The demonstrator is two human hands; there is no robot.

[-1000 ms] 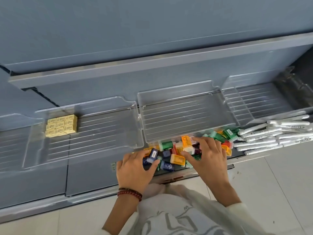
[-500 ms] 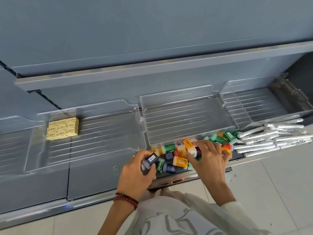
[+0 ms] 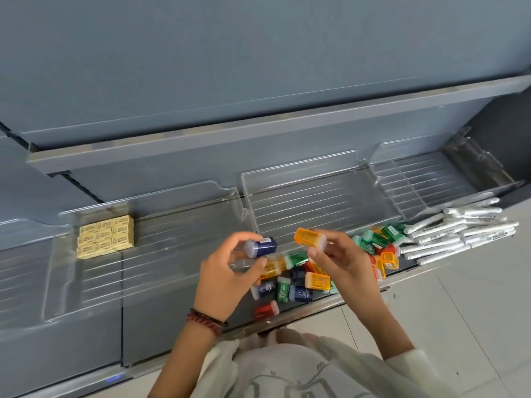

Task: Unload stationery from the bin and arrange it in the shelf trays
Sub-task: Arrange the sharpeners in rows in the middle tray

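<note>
Above the loose pile of coloured cases (image 3: 298,291) on the near shelf ledge, the left hand (image 3: 227,278) pinches a blue case (image 3: 263,246) between thumb and fingertips, and the right hand (image 3: 344,262) pinches an orange case (image 3: 310,239) the same way. Both cases hang just near of the middle clear tray (image 3: 316,179). It is probably best to lay them flat at a far corner of the tray, caps facing one way, in tight rows like the yellow erasers (image 3: 106,237) on the left.

Print on the white pens (image 3: 459,235) is too small to read.
</note>
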